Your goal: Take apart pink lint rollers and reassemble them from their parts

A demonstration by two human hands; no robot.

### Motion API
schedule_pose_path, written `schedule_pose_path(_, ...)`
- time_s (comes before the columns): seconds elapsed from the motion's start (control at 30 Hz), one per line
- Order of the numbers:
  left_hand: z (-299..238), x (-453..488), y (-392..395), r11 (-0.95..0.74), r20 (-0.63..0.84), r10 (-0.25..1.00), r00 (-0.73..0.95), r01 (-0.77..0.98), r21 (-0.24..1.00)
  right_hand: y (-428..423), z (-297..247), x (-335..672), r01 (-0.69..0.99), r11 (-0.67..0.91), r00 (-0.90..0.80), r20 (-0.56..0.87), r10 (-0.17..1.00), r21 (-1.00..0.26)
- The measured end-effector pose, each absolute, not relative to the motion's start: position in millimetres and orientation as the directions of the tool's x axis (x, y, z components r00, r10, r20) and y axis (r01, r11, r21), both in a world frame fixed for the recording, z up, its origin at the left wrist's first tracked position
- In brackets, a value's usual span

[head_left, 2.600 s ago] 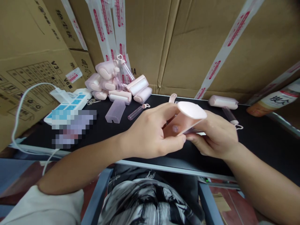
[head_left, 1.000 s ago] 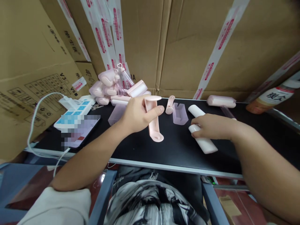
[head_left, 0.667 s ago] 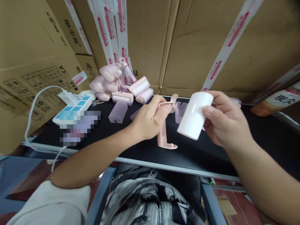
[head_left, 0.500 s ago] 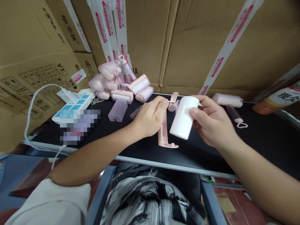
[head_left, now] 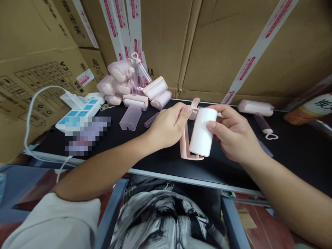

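Two hands busy over the desk (head_left: 166,163), and we can't see everything they're up to. Call the white roll (head_left: 203,133) the middle of our clock, with 12 pointing away from us. Our right hand (head_left: 234,136) grips it from 3 o'clock, thumb in front, the other fingers mostly hidden behind. Our left hand (head_left: 168,127), over at 9, is closed on the upper end of a pink frame (head_left: 183,147) and covers most of that end, so we can't make out how it's pinched. The frame's lower arm pokes out at 6 with a peg (head_left: 197,156) under the roll; touching or just apart, we honestly can't tell.

Between 11 and 12 a small curved piece (head_left: 195,102) peeks out, partly blocked by the hands and frame. A clear tube (head_left: 151,120) between 9 and 10 runs in behind our left hand. Just past 3, near our right wrist, lies something clear, too faint to name. The phone (head_left: 90,136) at 9 is pixelated over, and the bottle (head_left: 313,108) toward 3 gets cropped.

Rest of the clutter: a translucent cover (head_left: 130,118) between 9 and 10, a heap of pink rollers (head_left: 122,86) at 10 against the cardboard (head_left: 223,52), the power strip (head_left: 93,106) at 9, and a lone roller (head_left: 255,107) at 2 with a heart-loop tube (head_left: 261,123) just beside it.
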State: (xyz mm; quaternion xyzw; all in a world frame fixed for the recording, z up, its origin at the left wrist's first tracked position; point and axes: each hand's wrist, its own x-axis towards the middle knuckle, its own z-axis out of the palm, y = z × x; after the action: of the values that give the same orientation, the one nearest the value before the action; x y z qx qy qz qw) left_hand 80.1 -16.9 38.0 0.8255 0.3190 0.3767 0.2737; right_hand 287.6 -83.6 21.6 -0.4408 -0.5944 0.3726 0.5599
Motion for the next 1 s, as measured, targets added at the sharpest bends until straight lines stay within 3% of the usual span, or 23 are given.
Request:
schedule_pose_path(0.13,36,81,-18,-0.66,0.467,0.731,0.497,0.344,0.667,-87,23,284,0.065,0.333,0.004,0.334,0.943,-0.941)
schedule_pose_path(0.6,42,79,-23,-0.702,0.503,0.696,0.512,0.337,0.628,-95,27,280,0.195,0.46,-0.088,0.452,0.888,-0.866)
schedule_pose_path(1.0,38,79,-23,-0.77,0.581,0.638,0.505,0.415,0.485,-93,19,288,0.286,0.522,-0.198,0.483,0.853,-0.804)
